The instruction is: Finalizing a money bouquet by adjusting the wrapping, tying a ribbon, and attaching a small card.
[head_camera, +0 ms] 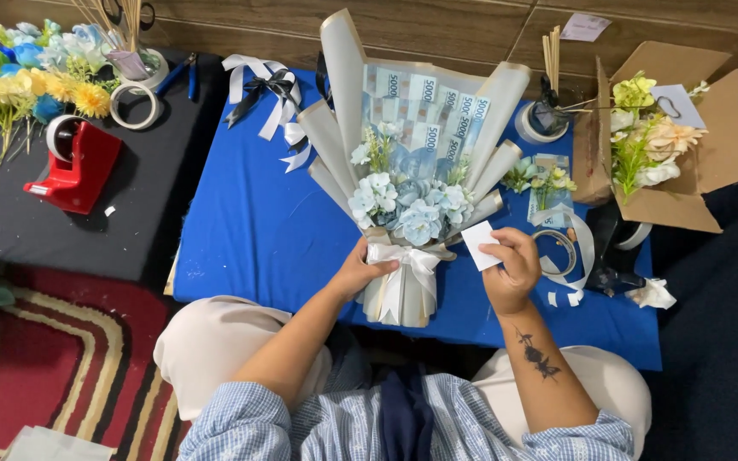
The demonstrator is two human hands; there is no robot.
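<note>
A bouquet of pale blue and white flowers with folded banknotes, wrapped in cream paper, lies on a blue table. A white ribbon bow ties its stem. My left hand grips the stem at the bow. My right hand pinches a small white card just right of the bow, close to the wrap.
A black and white ribbon bow lies at the table's back left. Tape rolls sit to the right, beside a cardboard box of artificial flowers. A red tape dispenser, more tape and flowers rest on the black table at left.
</note>
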